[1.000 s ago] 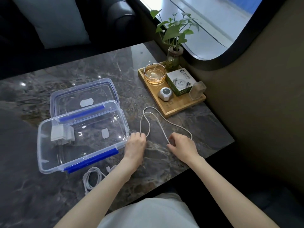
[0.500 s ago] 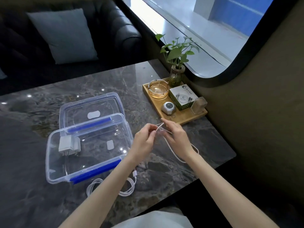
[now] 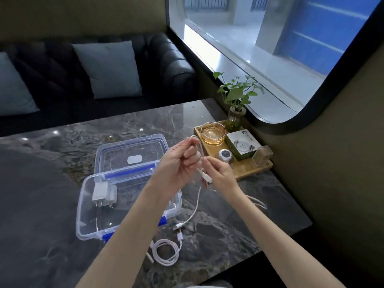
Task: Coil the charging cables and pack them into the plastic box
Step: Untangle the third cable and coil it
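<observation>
At centre frame, above a marble desk [image 3: 62, 235], the left hand [image 3: 178, 161] curls its fingers round a loop of white cable [image 3: 200, 151], while the right hand [image 3: 220, 175] pinches the same cable near its plug; the rest trails down to the desk. A second cable [image 3: 166, 253] lies coiled at lower centre, just beside the open plastic box [image 3: 83, 206], which holds a white charger [image 3: 104, 193]. The lid [image 3: 133, 150] lies behind the box.
</observation>
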The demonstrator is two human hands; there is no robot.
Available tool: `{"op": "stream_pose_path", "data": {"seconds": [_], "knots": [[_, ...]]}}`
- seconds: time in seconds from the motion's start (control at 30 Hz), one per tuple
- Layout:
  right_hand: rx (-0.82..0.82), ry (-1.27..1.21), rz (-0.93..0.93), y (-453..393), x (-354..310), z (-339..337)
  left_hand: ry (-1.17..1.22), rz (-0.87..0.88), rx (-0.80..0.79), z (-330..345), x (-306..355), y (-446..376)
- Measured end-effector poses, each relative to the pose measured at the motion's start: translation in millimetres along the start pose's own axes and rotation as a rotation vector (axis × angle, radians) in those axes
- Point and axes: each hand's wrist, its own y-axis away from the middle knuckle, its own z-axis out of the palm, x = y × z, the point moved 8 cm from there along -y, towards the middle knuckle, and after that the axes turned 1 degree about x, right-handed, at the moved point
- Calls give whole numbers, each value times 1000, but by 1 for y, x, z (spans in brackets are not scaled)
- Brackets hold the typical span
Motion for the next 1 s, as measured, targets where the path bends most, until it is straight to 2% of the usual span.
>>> {"op": "stream_pose_path", "data": {"seconds": [0.1, 0.2, 0.27, 0.4, 0.47, 0.53, 0.6, 0.7, 0.83, 0.87, 1.0], "knots": [[-245, 153, 93, 19, 14, 30, -5, 122, 62, -10, 24, -9], [-465, 391, 111, 40, 3, 48, -123, 198, 155, -33, 35, -13], [-538, 512, 76, 47, -17, 53, -235, 229, 223, -49, 36, -13], [-571, 627, -81, 50, -67, 57, -564, 274, 275, -58, 33, 1], [-563, 620, -138, 48, -90, 55, -746, 268, 267, -52, 26, 8], [-472, 597, -208, 39, -111, 45, -831, 238, 258, -46, 17, 16], [-266, 513, -302, 24, -130, 25, -703, 166, 217, -37, 8, 25], [-6, 209, -327, 4, -133, -9, -442, 41, 91, -14, -1, 36], [-11, -57, -193, -6, -98, -12, -104, -90, -186, 22, 2, 47], [-32, -90, -155, -6, -87, -8, -68, -85, -213, 26, 7, 47], [-92, -91, -19, 4, -48, 9, -103, 29, -67, 13, 25, 37]]}}
